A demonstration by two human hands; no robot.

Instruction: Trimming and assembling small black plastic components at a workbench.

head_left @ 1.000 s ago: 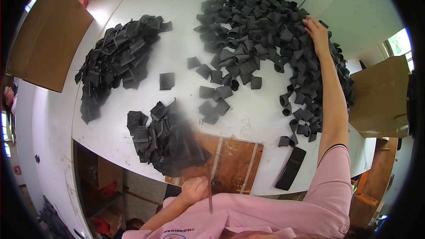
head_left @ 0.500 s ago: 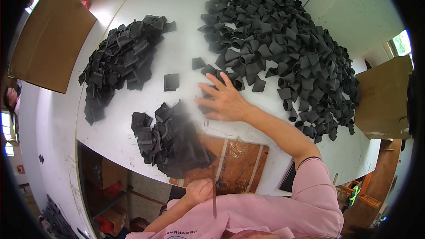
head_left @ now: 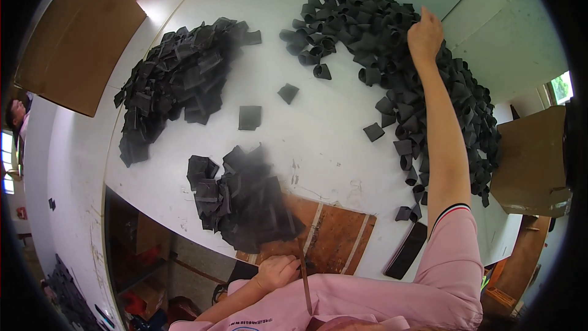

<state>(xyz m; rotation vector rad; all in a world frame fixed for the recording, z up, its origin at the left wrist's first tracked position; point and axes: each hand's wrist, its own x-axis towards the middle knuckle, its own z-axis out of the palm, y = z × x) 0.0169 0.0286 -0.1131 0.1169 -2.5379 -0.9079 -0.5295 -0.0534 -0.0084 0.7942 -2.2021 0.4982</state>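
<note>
My right hand [head_left: 427, 35] is at the far right, against the far part of a large heap of short black fabric tubes [head_left: 468, 98]. Its fingers are bent and partly hidden, so anything in them does not show. Low in the middle, my left hand [head_left: 277, 271] is closed beside a thin brown rod [head_left: 305, 279]; whether it grips the rod is hidden. In front of that hand, a smaller pile of black fabric pieces [head_left: 236, 199] overlaps a worn brown board [head_left: 337, 233]. Two loose black squares, one flat [head_left: 249, 117] and one turned cornerwise [head_left: 288, 93], lie mid-table.
Another heap of flat black pieces [head_left: 177, 73] covers the far left of the white table [head_left: 324, 147]. Cardboard boxes stand at the left [head_left: 79, 37] and right [head_left: 530, 159]. A flat black rectangular object [head_left: 407, 251] lies by my right sleeve. Another person [head_left: 18, 113] is at the left edge.
My right hand has gone from mid-table to the far right, its spread fingers now bent. Black tubes near it have shifted toward the heap, baring mid-table. My left hand stays low by the rod.
</note>
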